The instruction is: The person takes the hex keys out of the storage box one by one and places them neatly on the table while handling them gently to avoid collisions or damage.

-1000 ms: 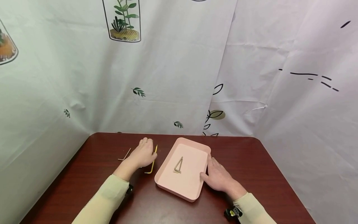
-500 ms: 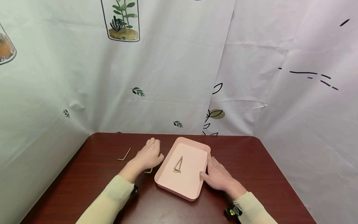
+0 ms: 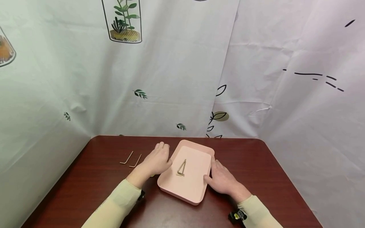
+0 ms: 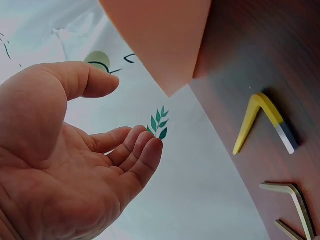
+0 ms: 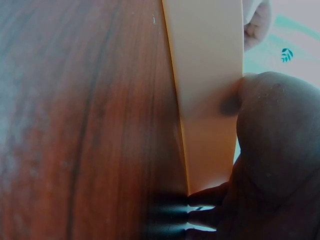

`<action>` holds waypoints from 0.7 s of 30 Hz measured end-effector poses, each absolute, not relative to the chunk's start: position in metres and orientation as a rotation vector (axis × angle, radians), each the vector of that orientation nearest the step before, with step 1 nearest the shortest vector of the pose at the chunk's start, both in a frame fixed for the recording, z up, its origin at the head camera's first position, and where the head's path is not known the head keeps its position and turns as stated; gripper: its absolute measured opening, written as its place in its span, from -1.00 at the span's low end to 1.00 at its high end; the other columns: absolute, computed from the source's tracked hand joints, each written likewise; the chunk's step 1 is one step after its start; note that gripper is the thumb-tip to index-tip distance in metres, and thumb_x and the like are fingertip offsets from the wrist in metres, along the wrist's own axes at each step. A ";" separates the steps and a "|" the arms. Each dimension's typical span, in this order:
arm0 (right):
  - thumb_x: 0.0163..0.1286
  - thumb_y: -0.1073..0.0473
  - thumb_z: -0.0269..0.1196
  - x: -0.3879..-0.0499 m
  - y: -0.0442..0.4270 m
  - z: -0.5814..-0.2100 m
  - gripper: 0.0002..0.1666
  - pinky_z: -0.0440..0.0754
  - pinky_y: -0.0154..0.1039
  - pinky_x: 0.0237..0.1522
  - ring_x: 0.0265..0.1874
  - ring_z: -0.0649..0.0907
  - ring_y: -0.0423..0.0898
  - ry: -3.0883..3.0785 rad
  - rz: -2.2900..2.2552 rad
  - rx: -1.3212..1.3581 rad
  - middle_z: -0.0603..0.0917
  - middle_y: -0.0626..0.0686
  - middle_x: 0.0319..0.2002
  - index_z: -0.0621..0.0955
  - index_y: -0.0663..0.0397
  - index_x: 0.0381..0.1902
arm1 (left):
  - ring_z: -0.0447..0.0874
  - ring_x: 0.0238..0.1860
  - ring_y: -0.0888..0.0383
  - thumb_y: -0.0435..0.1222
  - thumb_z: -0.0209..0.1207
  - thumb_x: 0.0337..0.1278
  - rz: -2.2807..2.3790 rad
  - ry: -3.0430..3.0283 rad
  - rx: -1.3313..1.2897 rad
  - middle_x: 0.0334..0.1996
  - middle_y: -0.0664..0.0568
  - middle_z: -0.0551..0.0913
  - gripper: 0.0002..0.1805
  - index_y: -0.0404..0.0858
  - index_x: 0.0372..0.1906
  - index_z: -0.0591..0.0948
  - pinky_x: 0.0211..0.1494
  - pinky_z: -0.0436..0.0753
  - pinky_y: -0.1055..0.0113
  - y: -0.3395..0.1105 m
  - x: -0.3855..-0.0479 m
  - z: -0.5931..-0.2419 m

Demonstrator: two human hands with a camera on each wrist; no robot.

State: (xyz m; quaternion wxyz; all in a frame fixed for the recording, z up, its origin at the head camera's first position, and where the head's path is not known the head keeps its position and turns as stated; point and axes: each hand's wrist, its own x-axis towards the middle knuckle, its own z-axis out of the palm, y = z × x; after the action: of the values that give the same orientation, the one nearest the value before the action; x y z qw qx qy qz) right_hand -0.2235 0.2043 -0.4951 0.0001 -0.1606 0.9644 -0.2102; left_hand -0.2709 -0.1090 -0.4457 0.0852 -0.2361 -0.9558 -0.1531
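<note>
A pink tray [image 3: 196, 193] lies at an angle on the table, with a few L-shaped hex keys [image 3: 182, 167] near its middle. My left hand [image 3: 157, 160] hovers by the tray's left side, palm and relaxed fingers bare in the left wrist view, holding nothing. Beneath it on the table lies a yellow hex key [image 4: 265, 110], mostly hidden in the head view. My right hand [image 3: 223, 180] rests along the tray's right side, its thumb on the rim and its fingers against the outer wall [image 5: 207, 135].
Two metal hex keys [image 3: 127, 157] [image 3: 136, 161] lie on the dark red table [image 3: 99, 177], left of my left hand. A patterned white curtain [image 3: 171, 79] hangs behind and beside the table.
My left hand has moved right, over the yellow hex key towards the tray, uncovering a second metal hex key on the left. My right hand and the tray have stayed put.
</note>
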 end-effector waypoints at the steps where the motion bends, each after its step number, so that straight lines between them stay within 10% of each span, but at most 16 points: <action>1: 0.54 -0.01 0.21 -0.223 0.204 -0.495 0.11 0.35 0.32 0.57 0.63 0.31 0.47 3.029 -0.658 -0.502 0.25 0.55 0.64 0.02 0.62 0.69 | 0.38 -0.09 -0.12 -0.38 0.29 0.26 -0.456 -2.837 -0.714 -0.20 -0.14 0.40 -0.74 -0.44 -0.07 0.51 -0.03 0.56 -0.01 -0.108 -0.270 -0.446; 21: 0.53 0.00 0.23 -0.223 0.203 -0.495 0.13 0.36 0.33 0.56 0.62 0.31 0.49 3.031 -0.663 -0.502 0.25 0.56 0.64 -0.01 0.60 0.70 | 0.38 -0.13 -0.09 -0.38 0.29 0.15 -0.430 -2.751 -0.881 -0.20 -0.10 0.43 -0.66 -0.44 0.00 0.55 0.00 0.52 0.03 -0.092 -0.266 -0.452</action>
State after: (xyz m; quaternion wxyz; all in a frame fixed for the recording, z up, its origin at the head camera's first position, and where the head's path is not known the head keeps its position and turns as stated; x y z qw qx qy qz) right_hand -0.2229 0.2030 -0.4948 -0.0009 -0.1597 0.9644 -0.2109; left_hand -0.2658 -0.0915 -0.4518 0.1107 -0.2997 -0.9362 -0.1463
